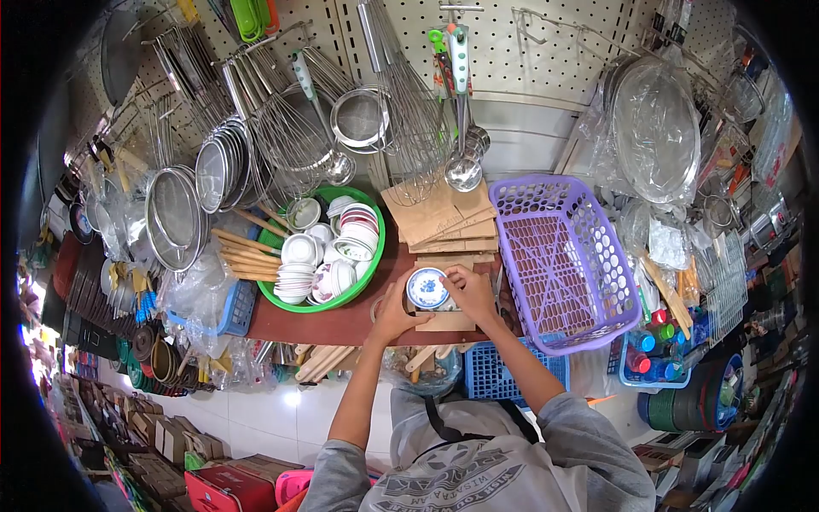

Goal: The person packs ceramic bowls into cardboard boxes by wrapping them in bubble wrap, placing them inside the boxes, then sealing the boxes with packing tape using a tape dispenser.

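Note:
A small round dish [426, 288], white with a blue flower pattern and a blue rim, is between my two hands over the table. My left hand [397, 312] curves around its left and lower side, with the thumb near the front edge. The fingers of my right hand [470, 293] are bent together at its right rim. Under the dish lies a piece of brown cardboard [450, 322]. Just behind is a stack of brown cardboard sheets [444, 213]. To the left, a green basin [375, 256] holds stacked small white bowls [299, 249], some with coloured rims.
On the right of the brown table [273, 322] stands a purple plastic basket [559, 341]. Whisks [414, 128], strainers [175, 209] and ladles [465, 171] hang low over the back. Wooden handles [252, 256] lean beside the basin. A blue crate [490, 371] sits below the table's front edge.

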Demonstrator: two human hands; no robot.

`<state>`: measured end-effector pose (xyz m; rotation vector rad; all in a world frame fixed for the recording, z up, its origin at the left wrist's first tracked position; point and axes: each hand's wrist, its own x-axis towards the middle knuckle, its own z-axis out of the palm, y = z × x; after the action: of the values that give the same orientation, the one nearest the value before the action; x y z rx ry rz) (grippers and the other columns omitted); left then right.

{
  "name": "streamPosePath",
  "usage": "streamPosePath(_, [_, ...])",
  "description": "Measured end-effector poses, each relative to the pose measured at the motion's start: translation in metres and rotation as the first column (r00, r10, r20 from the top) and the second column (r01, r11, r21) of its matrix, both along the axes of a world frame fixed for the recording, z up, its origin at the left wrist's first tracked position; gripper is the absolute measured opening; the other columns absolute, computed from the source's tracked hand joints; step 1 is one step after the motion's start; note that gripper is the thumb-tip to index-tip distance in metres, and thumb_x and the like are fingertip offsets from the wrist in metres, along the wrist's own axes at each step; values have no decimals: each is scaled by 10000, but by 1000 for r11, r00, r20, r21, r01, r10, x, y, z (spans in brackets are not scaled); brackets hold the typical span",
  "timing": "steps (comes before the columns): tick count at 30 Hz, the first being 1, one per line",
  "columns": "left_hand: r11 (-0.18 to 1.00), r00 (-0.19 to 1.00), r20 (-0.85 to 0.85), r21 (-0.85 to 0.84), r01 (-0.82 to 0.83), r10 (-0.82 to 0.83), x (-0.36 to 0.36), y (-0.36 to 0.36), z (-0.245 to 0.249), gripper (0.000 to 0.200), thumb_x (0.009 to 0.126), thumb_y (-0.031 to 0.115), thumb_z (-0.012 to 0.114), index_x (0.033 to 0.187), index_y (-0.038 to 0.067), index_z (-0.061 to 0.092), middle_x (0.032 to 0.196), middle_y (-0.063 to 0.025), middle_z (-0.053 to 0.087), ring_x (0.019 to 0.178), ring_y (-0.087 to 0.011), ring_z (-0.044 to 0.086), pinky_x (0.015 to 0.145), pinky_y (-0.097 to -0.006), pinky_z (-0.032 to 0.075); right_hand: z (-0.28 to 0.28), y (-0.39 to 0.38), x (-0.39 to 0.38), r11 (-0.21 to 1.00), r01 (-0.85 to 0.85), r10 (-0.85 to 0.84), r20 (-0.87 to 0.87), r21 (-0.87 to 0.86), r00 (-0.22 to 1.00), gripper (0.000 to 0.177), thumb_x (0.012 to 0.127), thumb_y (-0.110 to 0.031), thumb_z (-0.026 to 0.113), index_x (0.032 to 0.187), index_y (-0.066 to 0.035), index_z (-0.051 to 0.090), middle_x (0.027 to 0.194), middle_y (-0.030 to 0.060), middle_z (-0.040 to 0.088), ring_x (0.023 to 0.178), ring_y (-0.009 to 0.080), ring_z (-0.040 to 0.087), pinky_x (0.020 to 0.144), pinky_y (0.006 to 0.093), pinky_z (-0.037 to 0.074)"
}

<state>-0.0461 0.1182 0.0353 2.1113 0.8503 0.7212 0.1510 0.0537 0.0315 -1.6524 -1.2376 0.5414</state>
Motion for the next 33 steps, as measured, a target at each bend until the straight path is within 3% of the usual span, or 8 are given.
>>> streamPosePath(7, [994,996,-67,88,64,-58,-1,4,-10,915,644,283,887,1444,104,480,1436,-100,503,1295,-324,483,1105,-422,399,11,-15,22,993,117,-109,252,-15,962,217,881,-247,739,975,-52,721,768,75,738,643,179,707,600,309,544])
streamPosePath(10, [994,995,-87,86,64,-56,-2,4,-12,904,654,293,886,1449,120,493,1455,-79,490,1311,-305,476,1111,-418,394,0,-18,26,992,118,-97,342,-43,935,219,892,-333,711,966,-127,728,765,50,742,640,242,709,590,374,552])
streamPosePath(13, [996,996,-60,48,72,-69,-2,4,-17,892,666,261,876,1450,92,488,1462,-96,477,1323,-320,444,1132,-424,367,-8,-19,26,981,101,-32,377,-165,926,222,890,-344,711,971,-138,729,760,43,739,677,238,705,599,387,552])
streamPosePath(16, [997,997,-35,23,76,-76,-3,4,-22,884,680,251,870,1455,81,481,1475,-99,468,1335,-326,423,1147,-425,346,-9,-19,22,990,81,-19,470,-113,883,210,880,-342,717,953,-146,740,754,35,732,746,235,681,634,396,547])
streamPosePath(22, [996,997,-17,38,75,-74,-4,0,-35,863,720,246,858,1470,73,466,1528,-82,441,1371,-318,398,1162,-416,324,-19,-17,21,993,42,17,498,-108,867,229,873,-360,706,952,-155,769,750,37,724,802,248,632,761,392,530])
streamPosePath(25, [997,997,6,30,73,-73,-4,-2,-37,848,737,240,852,1470,63,464,1542,-81,432,1384,-313,389,1167,-411,317,-18,-18,22,987,34,54,519,-158,853,237,878,-357,692,985,-161,771,831,57,738,818,263,631,797,405,528])
streamPosePath(31, [997,998,6,25,68,-68,-4,-3,-37,850,743,228,848,1477,59,455,1548,-78,427,1390,-310,385,1168,-404,317,-11,-22,21,998,40,-53,460,37,886,156,871,-193,690,999,-130,754,1001,57,710,904,295,625,849,423,525])
streamPosePath(33, [997,998,2,29,66,-66,-5,-3,-38,854,743,225,847,1482,61,451,1549,-75,425,1392,-308,384,1169,-402,317,-4,-28,24,996,71,-87,442,51,893,178,867,-144,664,1029,-119,736,1097,92,671,1016,316,595,949,418,483])
